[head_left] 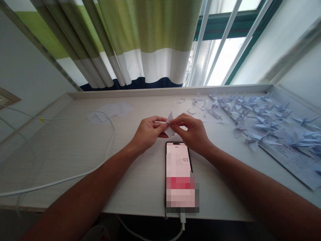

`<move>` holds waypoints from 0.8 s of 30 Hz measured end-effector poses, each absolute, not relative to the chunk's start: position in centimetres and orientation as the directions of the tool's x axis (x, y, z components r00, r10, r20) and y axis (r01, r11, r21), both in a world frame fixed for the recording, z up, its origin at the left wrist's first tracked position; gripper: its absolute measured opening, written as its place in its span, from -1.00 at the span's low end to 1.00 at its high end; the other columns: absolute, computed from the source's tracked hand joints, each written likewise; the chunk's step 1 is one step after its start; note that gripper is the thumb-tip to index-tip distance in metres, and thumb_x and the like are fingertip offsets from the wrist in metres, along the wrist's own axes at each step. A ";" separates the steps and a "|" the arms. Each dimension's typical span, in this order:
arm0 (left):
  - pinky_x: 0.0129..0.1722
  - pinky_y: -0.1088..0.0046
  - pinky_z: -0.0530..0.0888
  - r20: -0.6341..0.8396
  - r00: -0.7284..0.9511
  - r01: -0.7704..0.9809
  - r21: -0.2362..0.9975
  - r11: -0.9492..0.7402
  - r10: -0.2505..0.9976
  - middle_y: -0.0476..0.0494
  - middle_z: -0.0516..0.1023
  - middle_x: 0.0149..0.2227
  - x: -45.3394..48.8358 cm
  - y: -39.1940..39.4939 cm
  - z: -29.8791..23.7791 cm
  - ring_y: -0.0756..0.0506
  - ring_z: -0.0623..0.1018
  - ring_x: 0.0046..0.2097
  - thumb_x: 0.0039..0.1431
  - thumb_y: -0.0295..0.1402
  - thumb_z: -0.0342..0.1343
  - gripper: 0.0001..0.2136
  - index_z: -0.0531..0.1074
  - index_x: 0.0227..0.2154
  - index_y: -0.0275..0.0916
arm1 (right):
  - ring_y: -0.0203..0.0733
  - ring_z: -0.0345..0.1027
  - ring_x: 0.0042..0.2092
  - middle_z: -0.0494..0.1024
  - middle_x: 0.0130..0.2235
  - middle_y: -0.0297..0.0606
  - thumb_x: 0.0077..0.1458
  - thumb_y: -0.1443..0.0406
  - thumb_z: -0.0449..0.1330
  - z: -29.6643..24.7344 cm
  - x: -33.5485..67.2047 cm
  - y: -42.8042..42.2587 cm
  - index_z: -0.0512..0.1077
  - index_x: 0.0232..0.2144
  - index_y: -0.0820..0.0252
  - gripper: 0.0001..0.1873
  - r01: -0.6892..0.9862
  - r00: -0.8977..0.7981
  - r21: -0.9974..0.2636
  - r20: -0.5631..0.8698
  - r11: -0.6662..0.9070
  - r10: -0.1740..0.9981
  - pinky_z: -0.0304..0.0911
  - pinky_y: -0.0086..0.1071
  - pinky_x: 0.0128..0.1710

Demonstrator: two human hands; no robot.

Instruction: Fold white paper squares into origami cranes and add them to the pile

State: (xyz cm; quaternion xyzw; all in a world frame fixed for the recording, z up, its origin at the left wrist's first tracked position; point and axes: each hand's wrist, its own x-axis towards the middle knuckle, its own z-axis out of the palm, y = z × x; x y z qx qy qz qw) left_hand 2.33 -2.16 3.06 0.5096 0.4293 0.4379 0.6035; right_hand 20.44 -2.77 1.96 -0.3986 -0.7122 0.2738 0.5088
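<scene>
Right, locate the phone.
The phone lies at the desk's front edge in the head view, just below the right hand, its white cable trailing off.

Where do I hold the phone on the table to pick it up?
Come down from above and pinch the phone by its long edges, midway along. It lies flat, screen up, with a white cable in its near end.
</scene>
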 end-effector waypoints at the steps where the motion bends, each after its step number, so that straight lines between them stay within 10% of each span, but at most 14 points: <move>1: -0.28 0.30 0.65 -0.088 0.246 -0.100 0.988 0.115 0.965 -0.20 0.69 -0.37 2.3 -2.1 3.1 -0.14 0.68 -0.33 -0.01 -0.18 0.47 -0.57 0.54 -0.17 -0.36 | -0.20 0.49 -0.26 0.59 -0.29 -0.27 0.19 0.31 0.31 1.9 20.6 -2.7 0.62 -0.29 0.10 -0.93 0.305 -0.187 -0.773 0.523 0.556 0.831 0.46 -0.25 -0.25; 24: -0.16 0.23 0.64 0.045 0.227 -0.016 0.999 -0.042 0.973 -0.16 0.70 -0.34 1.7 -2.1 2.9 -0.15 0.67 -0.26 0.03 -0.12 0.42 -0.61 0.58 -0.20 -0.33 | -0.14 0.49 -0.24 0.62 -0.31 -0.22 0.06 0.05 0.40 2.2 20.8 -2.2 0.58 -0.37 0.21 -0.68 0.098 -0.203 -0.963 0.228 0.251 0.952 0.47 -0.21 -0.15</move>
